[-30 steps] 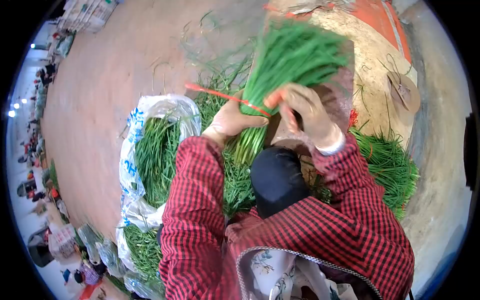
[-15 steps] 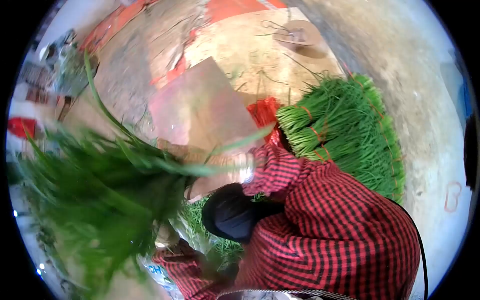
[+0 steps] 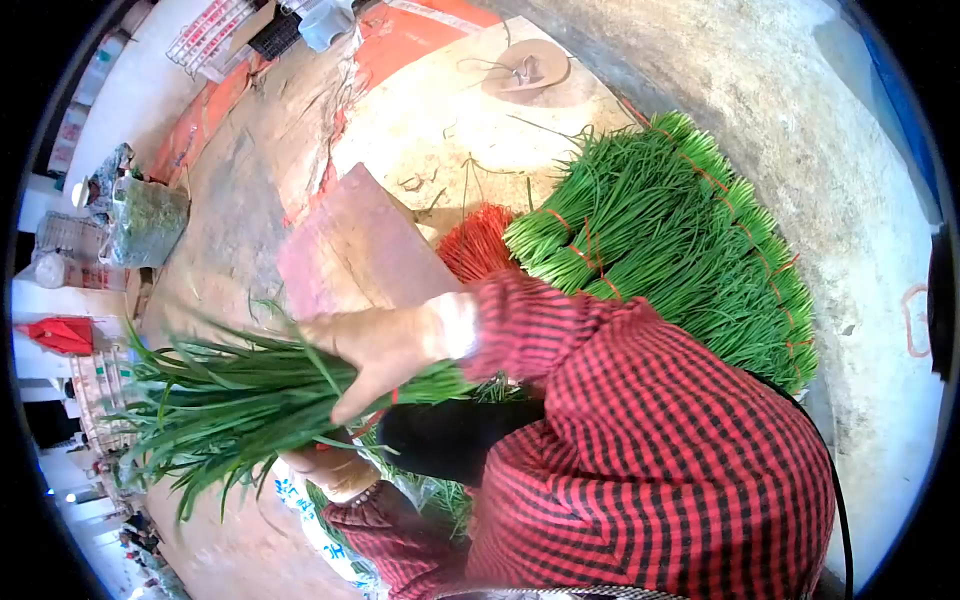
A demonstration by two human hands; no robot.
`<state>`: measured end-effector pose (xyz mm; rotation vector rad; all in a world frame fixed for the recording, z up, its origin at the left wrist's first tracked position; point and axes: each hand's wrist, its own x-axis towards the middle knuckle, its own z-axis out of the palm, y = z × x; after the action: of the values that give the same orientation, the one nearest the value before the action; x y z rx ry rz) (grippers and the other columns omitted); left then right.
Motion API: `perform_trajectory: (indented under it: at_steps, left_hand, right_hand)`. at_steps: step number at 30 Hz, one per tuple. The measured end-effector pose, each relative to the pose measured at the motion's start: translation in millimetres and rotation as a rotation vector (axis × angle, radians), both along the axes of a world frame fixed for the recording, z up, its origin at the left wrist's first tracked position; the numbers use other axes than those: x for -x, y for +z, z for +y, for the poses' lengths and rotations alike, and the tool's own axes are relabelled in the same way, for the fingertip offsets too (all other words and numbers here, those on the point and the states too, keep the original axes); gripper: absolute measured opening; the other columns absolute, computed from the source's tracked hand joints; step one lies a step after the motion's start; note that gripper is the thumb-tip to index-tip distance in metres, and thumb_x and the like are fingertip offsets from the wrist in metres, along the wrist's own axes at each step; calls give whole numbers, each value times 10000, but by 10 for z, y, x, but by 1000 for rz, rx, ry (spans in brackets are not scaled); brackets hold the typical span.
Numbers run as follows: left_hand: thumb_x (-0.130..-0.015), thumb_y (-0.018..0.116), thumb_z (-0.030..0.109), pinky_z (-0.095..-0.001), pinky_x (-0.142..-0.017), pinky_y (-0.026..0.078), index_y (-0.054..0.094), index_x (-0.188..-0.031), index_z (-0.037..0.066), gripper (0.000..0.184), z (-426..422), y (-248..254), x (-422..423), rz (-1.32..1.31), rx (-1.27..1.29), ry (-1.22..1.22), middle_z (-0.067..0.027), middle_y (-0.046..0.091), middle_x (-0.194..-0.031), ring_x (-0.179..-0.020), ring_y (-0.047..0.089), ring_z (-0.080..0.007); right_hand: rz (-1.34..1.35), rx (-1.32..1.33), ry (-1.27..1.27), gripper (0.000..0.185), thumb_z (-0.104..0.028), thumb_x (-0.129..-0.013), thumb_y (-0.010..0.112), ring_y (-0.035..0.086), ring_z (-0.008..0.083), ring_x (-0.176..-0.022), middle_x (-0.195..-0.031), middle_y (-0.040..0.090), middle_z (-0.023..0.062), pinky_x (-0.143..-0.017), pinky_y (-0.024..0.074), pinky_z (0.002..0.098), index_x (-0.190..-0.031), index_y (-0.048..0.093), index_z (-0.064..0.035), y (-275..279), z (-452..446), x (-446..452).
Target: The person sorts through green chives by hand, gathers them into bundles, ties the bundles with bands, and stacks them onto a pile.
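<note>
A bunch of long green chives (image 3: 230, 380) lies across both my hands, leaf tips to the left and pale stems to the right. My right hand (image 3: 375, 340) is laid over the top of the bunch, thumb and fingers around it. My left hand (image 3: 330, 468) grips from below; its fingers are partly hidden by the leaves. A thin red tie (image 3: 392, 398) shows at the stems, and whether it goes all the way round I cannot tell. Right of my hands, several tied chive bundles (image 3: 650, 230) are stacked together.
A pile of red ties (image 3: 478, 243) sits beside a pinkish board (image 3: 365, 245). A straw hat (image 3: 527, 70) lies on the pale sheet (image 3: 420, 130) behind. Loose greens and a printed plastic bag (image 3: 330, 540) are below my hands. A filled clear bag (image 3: 150, 222) stands far left.
The chive bunch was a wide, motion-blurred spread; now it is narrower, steadier and level. My right hand has come into view over it, and my view has shifted slightly.
</note>
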<state>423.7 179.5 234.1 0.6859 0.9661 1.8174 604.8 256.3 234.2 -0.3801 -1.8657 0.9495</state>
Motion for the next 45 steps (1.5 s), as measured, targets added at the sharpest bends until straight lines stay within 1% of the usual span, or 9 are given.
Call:
perform_trajectory:
  at_steps: [7, 11, 14, 18, 22, 25, 31, 39, 45]
  left_hand:
    - [-937, 492, 512, -473, -1032, 433, 481, -1382, 72, 627, -108, 129, -103, 41, 142, 187, -119, 516, -1379, -1220, 518, -305]
    - [-951, 490, 481, -462, -1042, 428, 421, -1413, 47, 638, -138, -157, 197, 1058, -14, 362, -130, 512, -1376, -1215, 521, -295]
    - [-1002, 437, 346, -392, -1029, 447, 424, -1398, 12, 518, -340, 97, -81, 53, 38, 189, -157, 485, -1402, -1222, 519, -262]
    - [-962, 488, 441, -507, -1130, 289, 447, -1404, 98, 560, -510, -460, 784, 123, 168, 300, -105, 415, -1479, -1330, 406, -309]
    - [-981, 461, 388, -466, -1069, 390, 467, -1375, 38, 527, -358, -635, 629, 331, -39, 225, -150, 477, -1409, -1251, 489, -302]
    - [-991, 448, 361, -446, -1038, 441, 477, -1361, 8, 512, -211, -542, 166, 435, -153, 188, -173, 508, -1373, -1211, 530, -298]
    - [-962, 466, 290, -425, -1037, 432, 443, -1386, 2, 513, -155, -334, -1099, 490, -44, -158, -182, 509, -1366, -1201, 530, -286]
    - [-924, 491, 195, -398, -1035, 420, 397, -1419, -5, 543, -496, -115, -1493, 464, 199, -799, -194, 510, -1356, -1187, 531, -269]
    - [-895, 510, 125, -377, -1034, 412, 362, -1445, -10, 584, -449, -112, -957, 540, 360, -610, -203, 511, -1349, -1177, 532, -256]
  right_hand:
    - [135, 769, 199, 325, -242, -962, 595, 622, 96, -610, -701, 686, 35, -621, 510, 265, -764, 694, -5, 35, -749, -1501]
    - [-766, 183, -58, 264, -325, -932, 605, 655, 137, -761, -781, 699, 26, -707, 516, 339, -845, 713, -100, -599, -955, -1527]
    - [-608, 656, -541, 312, -378, -909, 596, 648, 221, -882, -964, 689, 67, -809, 527, 397, -980, 679, -87, -1164, -619, -2146]
    - [-464, 943, -1025, 295, -322, -915, 590, 648, 182, -853, -927, 686, 67, -844, 530, 356, -1056, 666, -74, -1915, -209, -3118]
    - [-762, 994, -32, 285, -311, -899, 610, 677, 161, -772, -951, 720, 74, -743, 555, 317, -988, 706, -59, -1785, -366, -2661]
    - [-432, 827, 425, 651, -453, -907, 629, 497, 238, -1270, -1340, 531, 209, -1068, 398, 336, -1379, 469, -35, -1509, -998, -1606]
    - [814, 1224, 766, 778, -651, -944, 396, 452, 259, -1306, -1418, 467, 133, -1060, 404, 412, -1467, 329, -79, -1076, -925, -1145]
    - [992, 1236, 132, 383, -369, -957, 570, 648, 166, -936, -1058, 674, 70, -894, 523, 309, -1188, 611, -66, -1348, -777, -1798]
    - [516, 1054, -700, 396, -359, -883, 642, 611, 185, -972, -1088, 657, 64, -955, 465, 372, -1123, 636, -45, -1485, -571, -2741]
